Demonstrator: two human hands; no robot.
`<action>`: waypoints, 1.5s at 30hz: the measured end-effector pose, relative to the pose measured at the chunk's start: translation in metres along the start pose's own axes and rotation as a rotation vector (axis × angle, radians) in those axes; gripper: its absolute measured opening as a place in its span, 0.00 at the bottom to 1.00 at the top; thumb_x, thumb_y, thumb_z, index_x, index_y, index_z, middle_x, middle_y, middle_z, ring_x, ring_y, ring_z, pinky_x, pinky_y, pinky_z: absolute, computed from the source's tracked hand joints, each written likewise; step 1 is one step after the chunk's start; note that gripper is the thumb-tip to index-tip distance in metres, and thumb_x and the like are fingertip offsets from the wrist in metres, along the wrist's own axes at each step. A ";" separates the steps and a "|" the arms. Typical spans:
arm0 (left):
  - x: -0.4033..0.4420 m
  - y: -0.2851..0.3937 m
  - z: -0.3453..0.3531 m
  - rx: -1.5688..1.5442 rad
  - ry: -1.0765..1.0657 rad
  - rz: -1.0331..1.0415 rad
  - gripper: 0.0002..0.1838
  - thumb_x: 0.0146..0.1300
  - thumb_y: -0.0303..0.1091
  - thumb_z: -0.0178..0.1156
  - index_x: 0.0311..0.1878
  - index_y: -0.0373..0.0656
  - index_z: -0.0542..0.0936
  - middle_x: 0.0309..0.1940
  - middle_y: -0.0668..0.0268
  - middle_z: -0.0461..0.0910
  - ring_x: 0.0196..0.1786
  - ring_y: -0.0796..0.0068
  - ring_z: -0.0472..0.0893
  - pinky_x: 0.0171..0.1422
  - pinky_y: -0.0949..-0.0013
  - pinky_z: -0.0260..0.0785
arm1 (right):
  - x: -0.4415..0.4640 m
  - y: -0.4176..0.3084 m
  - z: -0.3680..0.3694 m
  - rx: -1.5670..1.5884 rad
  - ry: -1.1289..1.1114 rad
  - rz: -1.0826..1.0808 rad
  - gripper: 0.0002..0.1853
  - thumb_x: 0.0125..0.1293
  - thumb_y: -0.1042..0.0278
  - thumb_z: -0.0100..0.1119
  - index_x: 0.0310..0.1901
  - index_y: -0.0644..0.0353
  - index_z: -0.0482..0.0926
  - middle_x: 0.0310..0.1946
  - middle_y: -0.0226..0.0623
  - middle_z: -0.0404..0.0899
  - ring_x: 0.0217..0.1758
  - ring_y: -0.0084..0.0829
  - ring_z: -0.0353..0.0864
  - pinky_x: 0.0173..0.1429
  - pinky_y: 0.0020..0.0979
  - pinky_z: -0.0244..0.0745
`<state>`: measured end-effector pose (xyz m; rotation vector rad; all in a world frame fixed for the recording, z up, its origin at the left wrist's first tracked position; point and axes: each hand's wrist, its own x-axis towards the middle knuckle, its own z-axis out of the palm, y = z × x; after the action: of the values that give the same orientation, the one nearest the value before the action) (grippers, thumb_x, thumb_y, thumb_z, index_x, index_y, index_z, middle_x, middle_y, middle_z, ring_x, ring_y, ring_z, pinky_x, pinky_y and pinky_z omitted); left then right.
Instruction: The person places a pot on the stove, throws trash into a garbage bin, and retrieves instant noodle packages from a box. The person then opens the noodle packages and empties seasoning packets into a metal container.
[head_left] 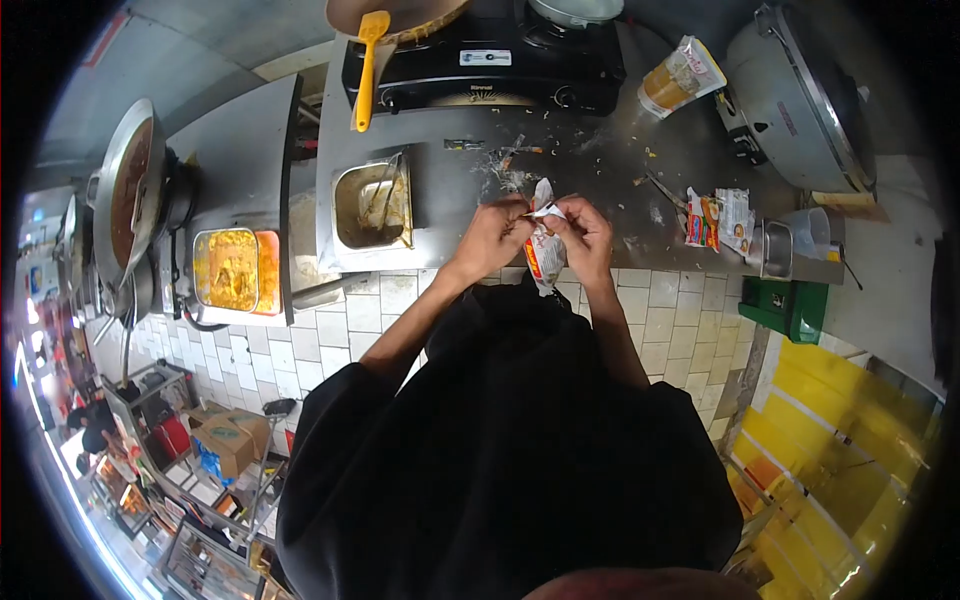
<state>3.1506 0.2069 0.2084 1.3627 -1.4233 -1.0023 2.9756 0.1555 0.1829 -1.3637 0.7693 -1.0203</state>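
In front of my body, at the counter's near edge, both hands pinch a white-and-red printed food packet [545,255]. My left hand [490,238] is closed at the upper left of it, and my right hand [587,235] grips its upper right side. A white piece of wrapper shows between the fingertips. Whatever is inside the packet is hidden. To the right on the steel counter [480,200] lie more crumpled wrappers [718,218], red and silver. A pair of scissors [662,188] seems to lie beside them.
A black gas stove [485,80] stands at the back, with a pan [400,18] and yellow spatula [368,75]. An oil pouch [683,78] and large cooker [800,100] are at right. A metal container [345,225] sits left; crumbs and white powder [510,170] lie scattered.
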 end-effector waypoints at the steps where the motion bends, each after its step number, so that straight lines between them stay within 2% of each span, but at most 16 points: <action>1: -0.002 -0.005 0.002 -0.022 0.057 0.019 0.05 0.61 0.21 0.54 0.33 0.28 0.75 0.29 0.56 0.72 0.30 0.66 0.74 0.36 0.64 0.67 | -0.004 -0.001 -0.001 0.062 0.018 0.036 0.07 0.68 0.76 0.66 0.43 0.64 0.77 0.36 0.26 0.79 0.37 0.14 0.76 0.42 0.19 0.72; 4: -0.006 -0.003 -0.009 0.012 0.048 -0.029 0.05 0.60 0.21 0.52 0.33 0.28 0.75 0.29 0.55 0.72 0.30 0.66 0.73 0.36 0.66 0.66 | -0.005 -0.002 -0.013 0.035 -0.042 0.042 0.07 0.69 0.76 0.65 0.44 0.64 0.77 0.39 0.29 0.80 0.41 0.15 0.77 0.43 0.20 0.73; 5: -0.005 0.004 -0.010 0.036 0.097 0.092 0.04 0.58 0.21 0.55 0.33 0.28 0.76 0.26 0.54 0.71 0.26 0.61 0.74 0.33 0.61 0.66 | -0.004 -0.008 -0.011 -0.022 -0.111 0.095 0.07 0.71 0.74 0.63 0.45 0.65 0.77 0.40 0.30 0.80 0.44 0.17 0.78 0.45 0.21 0.73; 8: -0.003 0.023 -0.015 0.092 0.051 0.210 0.04 0.58 0.21 0.55 0.33 0.29 0.76 0.27 0.56 0.70 0.27 0.64 0.72 0.32 0.64 0.64 | 0.005 -0.049 -0.011 -0.460 -0.297 -0.021 0.08 0.75 0.67 0.60 0.45 0.64 0.77 0.39 0.30 0.79 0.44 0.16 0.76 0.48 0.20 0.71; 13: 0.004 -0.003 -0.008 -0.177 0.197 0.097 0.07 0.64 0.24 0.52 0.33 0.30 0.75 0.28 0.61 0.69 0.30 0.71 0.70 0.36 0.69 0.62 | 0.009 -0.035 -0.007 -0.003 0.153 -0.156 0.11 0.78 0.62 0.55 0.41 0.62 0.74 0.37 0.26 0.73 0.38 0.13 0.68 0.40 0.18 0.65; 16: -0.008 -0.009 -0.002 -0.237 0.186 0.119 0.10 0.68 0.28 0.49 0.35 0.30 0.76 0.30 0.64 0.70 0.34 0.74 0.69 0.40 0.69 0.62 | 0.004 -0.045 0.006 -0.077 0.119 -0.098 0.10 0.78 0.64 0.54 0.40 0.62 0.73 0.38 0.28 0.73 0.39 0.14 0.68 0.42 0.18 0.65; 18: -0.006 0.007 -0.004 -0.191 0.188 0.190 0.12 0.68 0.30 0.49 0.36 0.30 0.77 0.31 0.63 0.71 0.35 0.74 0.69 0.40 0.68 0.62 | 0.010 -0.045 0.004 -0.024 0.048 -0.197 0.12 0.79 0.62 0.52 0.39 0.61 0.72 0.39 0.33 0.73 0.41 0.18 0.69 0.46 0.23 0.66; 21: -0.004 0.003 -0.011 -0.292 0.197 0.116 0.15 0.68 0.32 0.47 0.39 0.28 0.78 0.35 0.62 0.73 0.37 0.73 0.70 0.43 0.69 0.63 | 0.013 -0.047 -0.011 0.042 -0.097 -0.283 0.13 0.78 0.60 0.52 0.41 0.62 0.74 0.38 0.37 0.74 0.43 0.24 0.71 0.48 0.27 0.67; 24: 0.005 -0.009 -0.009 -0.433 0.198 0.196 0.17 0.66 0.34 0.45 0.40 0.27 0.78 0.37 0.61 0.74 0.40 0.71 0.73 0.45 0.70 0.65 | 0.021 -0.059 -0.017 0.006 -0.218 -0.297 0.06 0.72 0.69 0.60 0.41 0.62 0.77 0.43 0.37 0.75 0.46 0.25 0.76 0.48 0.30 0.74; 25: 0.005 -0.012 -0.010 -0.372 0.178 0.213 0.16 0.65 0.32 0.46 0.40 0.27 0.78 0.38 0.60 0.74 0.40 0.70 0.73 0.46 0.70 0.65 | 0.018 -0.066 -0.011 -0.189 -0.135 -0.172 0.13 0.65 0.73 0.64 0.50 0.62 0.76 0.51 0.42 0.75 0.52 0.33 0.78 0.55 0.31 0.74; 29: 0.003 0.001 -0.011 -0.134 0.104 0.242 0.12 0.62 0.28 0.49 0.37 0.27 0.77 0.38 0.57 0.74 0.42 0.66 0.75 0.47 0.68 0.67 | 0.031 -0.082 0.001 -0.456 -0.226 0.000 0.27 0.59 0.75 0.69 0.58 0.59 0.69 0.56 0.41 0.74 0.58 0.33 0.79 0.55 0.32 0.79; 32: 0.010 0.010 -0.010 -0.009 0.086 0.285 0.07 0.58 0.23 0.53 0.36 0.28 0.76 0.40 0.54 0.74 0.40 0.62 0.76 0.45 0.66 0.70 | 0.038 -0.072 0.005 -0.485 -0.193 0.096 0.25 0.58 0.77 0.68 0.56 0.60 0.70 0.55 0.41 0.76 0.56 0.32 0.81 0.51 0.30 0.81; 35: 0.006 0.019 -0.006 0.119 0.066 0.326 0.07 0.58 0.20 0.53 0.38 0.27 0.77 0.41 0.54 0.73 0.40 0.62 0.76 0.42 0.66 0.71 | 0.043 -0.054 0.009 -0.499 -0.094 0.073 0.22 0.57 0.71 0.71 0.51 0.60 0.71 0.45 0.42 0.82 0.47 0.39 0.86 0.51 0.37 0.79; 38: 0.004 0.022 -0.003 0.077 0.129 0.247 0.08 0.57 0.19 0.53 0.38 0.26 0.77 0.42 0.55 0.73 0.41 0.63 0.77 0.42 0.66 0.72 | 0.036 -0.058 0.019 -0.424 0.166 -0.092 0.17 0.58 0.74 0.68 0.46 0.61 0.73 0.38 0.39 0.83 0.41 0.41 0.88 0.45 0.39 0.81; 41: 0.003 0.017 0.004 0.049 0.210 0.214 0.08 0.57 0.18 0.53 0.39 0.24 0.77 0.45 0.55 0.73 0.43 0.64 0.77 0.42 0.66 0.72 | 0.034 -0.066 0.019 -0.745 0.097 -0.171 0.07 0.64 0.70 0.65 0.40 0.60 0.77 0.28 0.40 0.82 0.36 0.37 0.89 0.38 0.43 0.79; 45: 0.001 0.020 0.010 -0.006 0.273 0.172 0.10 0.61 0.20 0.52 0.41 0.24 0.78 0.47 0.56 0.73 0.48 0.64 0.77 0.50 0.69 0.71 | 0.040 -0.062 0.010 -0.852 -0.005 -0.163 0.07 0.67 0.65 0.64 0.37 0.59 0.79 0.24 0.42 0.81 0.32 0.31 0.88 0.35 0.39 0.76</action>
<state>3.1355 0.2067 0.2253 1.2931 -1.3043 -0.6802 2.9921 0.1282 0.2496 -2.1772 1.1735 -0.8305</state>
